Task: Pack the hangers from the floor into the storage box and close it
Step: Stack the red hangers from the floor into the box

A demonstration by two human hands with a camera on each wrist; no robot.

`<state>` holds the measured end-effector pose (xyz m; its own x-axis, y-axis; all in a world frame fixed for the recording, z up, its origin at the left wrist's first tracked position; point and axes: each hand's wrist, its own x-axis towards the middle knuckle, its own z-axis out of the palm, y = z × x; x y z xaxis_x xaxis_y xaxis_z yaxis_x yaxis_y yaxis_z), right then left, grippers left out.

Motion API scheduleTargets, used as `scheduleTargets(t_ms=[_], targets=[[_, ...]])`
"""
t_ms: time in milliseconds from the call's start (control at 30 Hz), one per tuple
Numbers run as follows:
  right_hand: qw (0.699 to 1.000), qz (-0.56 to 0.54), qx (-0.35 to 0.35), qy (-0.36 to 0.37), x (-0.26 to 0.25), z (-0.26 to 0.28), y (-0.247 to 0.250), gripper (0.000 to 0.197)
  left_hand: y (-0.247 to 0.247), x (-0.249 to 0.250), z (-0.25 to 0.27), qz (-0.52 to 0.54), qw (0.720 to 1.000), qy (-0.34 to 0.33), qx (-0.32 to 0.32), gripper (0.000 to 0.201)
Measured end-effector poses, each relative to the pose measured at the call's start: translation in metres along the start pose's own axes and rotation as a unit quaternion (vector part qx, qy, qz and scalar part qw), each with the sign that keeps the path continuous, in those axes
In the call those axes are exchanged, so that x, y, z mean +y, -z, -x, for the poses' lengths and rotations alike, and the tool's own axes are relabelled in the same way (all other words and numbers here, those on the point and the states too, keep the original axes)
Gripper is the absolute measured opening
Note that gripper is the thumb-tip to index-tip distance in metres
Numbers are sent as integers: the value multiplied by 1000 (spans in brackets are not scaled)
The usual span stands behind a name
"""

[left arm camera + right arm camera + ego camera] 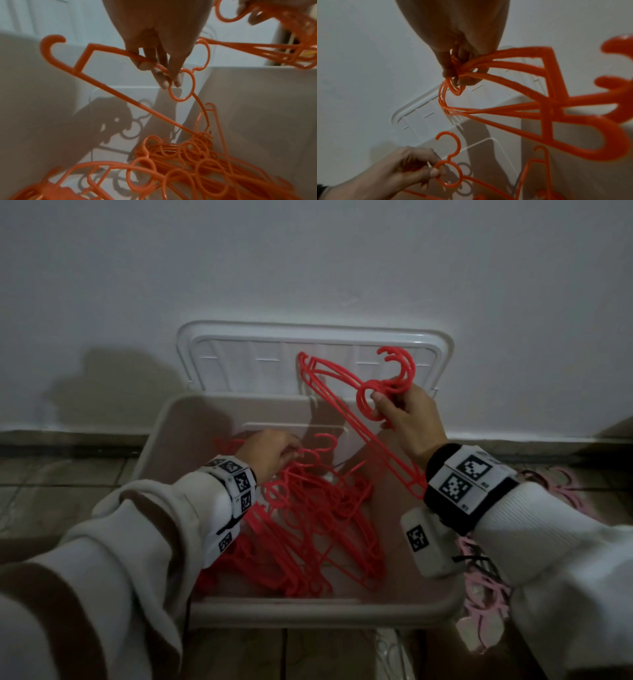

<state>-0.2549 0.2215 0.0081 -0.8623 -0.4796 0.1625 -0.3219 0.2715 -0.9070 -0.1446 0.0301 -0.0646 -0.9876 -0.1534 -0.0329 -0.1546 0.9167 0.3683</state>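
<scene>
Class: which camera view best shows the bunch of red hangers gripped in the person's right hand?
The head view: it shows the whole bunch of red hangers in the right hand, raised over the storage box. The right wrist view shows them large but cut off at the frame edge; the left wrist view catches only a blurred corner.

The left hand (154, 40) reaches down from twelve o'clock, its fingertips (176, 79) pinching a red hanger (109, 88) beside the round ring under its hook. That hanger slants from an end hook at ten o'clock down toward the centre, lifted above a tangled pile of red hangers (197, 162) that fills the box from six to four o'clock. The pale box wall (257, 108) rises at three o'clock. At one o'clock the right hand (254, 17) shows blurred, its grip around a bunch of hangers (283, 47).
</scene>
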Motion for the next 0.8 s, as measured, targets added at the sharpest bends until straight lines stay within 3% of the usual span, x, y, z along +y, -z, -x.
scheduleTargets(t_ms=[67, 267, 367, 600, 800], targets=[[1000, 2, 1, 0, 1, 1, 1, 23, 2, 3, 4, 10, 1000, -10, 3, 22], [1000, 18, -3, 1, 3, 1, 1, 24, 10, 7, 20, 137, 989, 48, 26, 21], [1000, 27, -4, 9, 3, 3, 2, 24, 12, -2, 24, 92, 993, 54, 42, 21], [999, 47, -10, 16, 0, 5, 4, 27, 6, 0, 28, 99, 992, 55, -65, 14], [998, 57, -12, 23, 3, 5, 4, 25, 1, 18, 28, 143, 985, 44, -81, 13]])
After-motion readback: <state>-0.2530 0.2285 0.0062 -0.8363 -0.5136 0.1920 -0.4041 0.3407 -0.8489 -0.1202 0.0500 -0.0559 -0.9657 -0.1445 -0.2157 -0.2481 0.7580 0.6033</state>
